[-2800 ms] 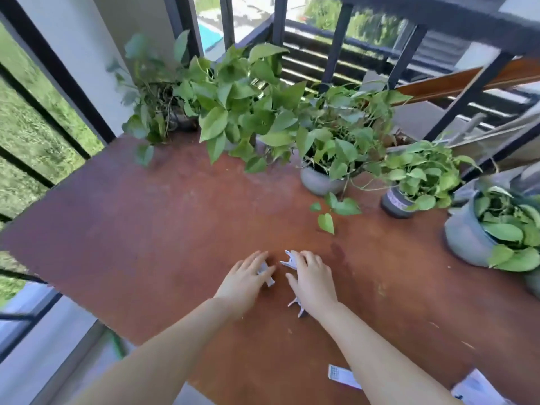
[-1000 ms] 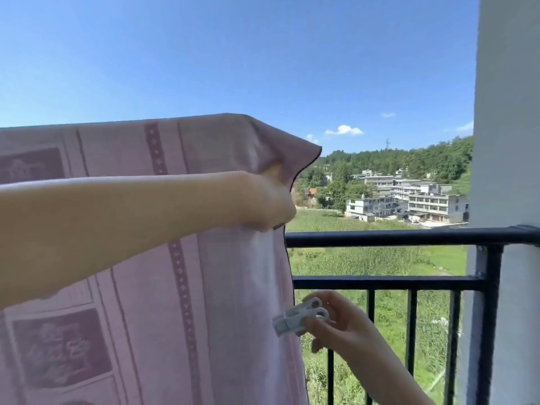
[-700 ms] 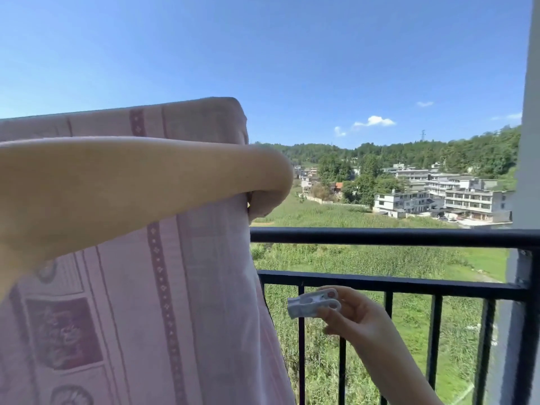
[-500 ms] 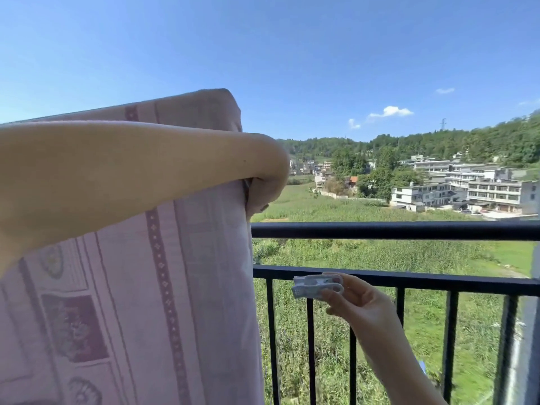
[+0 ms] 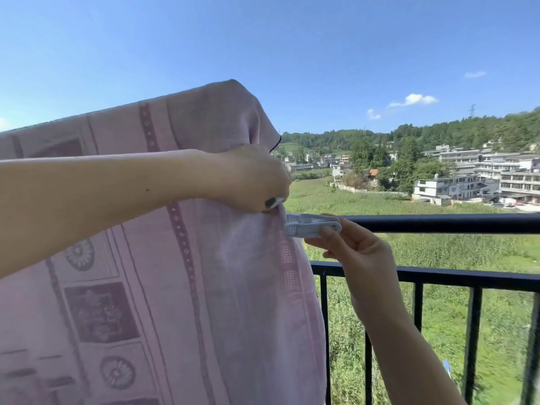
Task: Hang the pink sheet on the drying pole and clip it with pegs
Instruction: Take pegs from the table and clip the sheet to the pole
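The pink sheet (image 5: 181, 287) with darker patterned squares and stripes hangs over the drying pole, which it hides, and fills the left half of the view. My left hand (image 5: 251, 179) pinches the sheet's right edge just under its top fold. My right hand (image 5: 350, 249) holds a white peg (image 5: 311, 225) sideways, its jaw end touching the sheet's edge right under my left hand. Whether the jaws are on the cloth cannot be told.
A black balcony railing (image 5: 438, 223) with vertical bars runs across the right side, close behind my right hand. Beyond it lie green fields, white buildings and wooded hills under a blue sky.
My right hand has risen from below the railing's top bar and brought the peg left to the sheet's edge. My left hand has shifted its grip on that edge.
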